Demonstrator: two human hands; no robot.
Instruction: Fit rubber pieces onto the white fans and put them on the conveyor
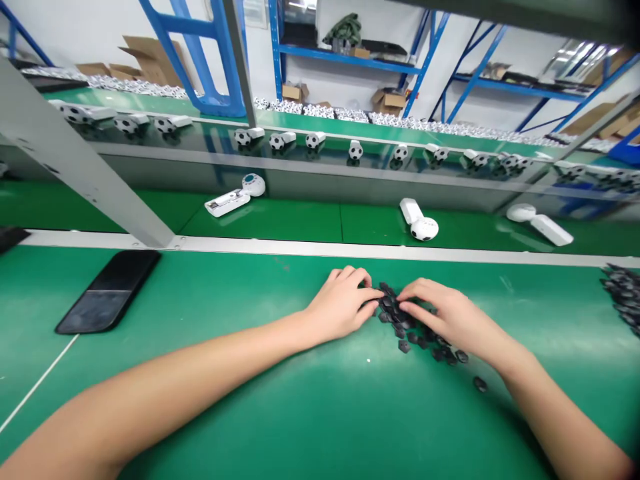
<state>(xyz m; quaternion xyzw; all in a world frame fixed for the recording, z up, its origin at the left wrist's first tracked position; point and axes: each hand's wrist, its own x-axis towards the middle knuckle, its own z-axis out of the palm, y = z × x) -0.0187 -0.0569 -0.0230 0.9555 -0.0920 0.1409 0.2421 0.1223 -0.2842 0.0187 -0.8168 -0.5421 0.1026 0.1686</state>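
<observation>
A loose heap of small black pentagon-shaped plastic pieces (404,321) lies on the green tabletop (300,413), trailing toward the lower right. At its left edge, my left hand (345,303) has thumb and index finger closed around a small black piece, the other fingers curled. My right hand (447,313) reaches in from the other side, thumb and index fingertips drawn together on the heap's upper part. What sits between those right fingertips is too small to make out. One single black piece (480,384) rests apart, near my right forearm.
A black phone-like slab (107,293) lies at left, and another black pile (623,297) at the right edge. Beyond the metal rail (300,249), white football-headed devices (420,220) lie on a green belt. A slanted metal post (90,153) stands at left.
</observation>
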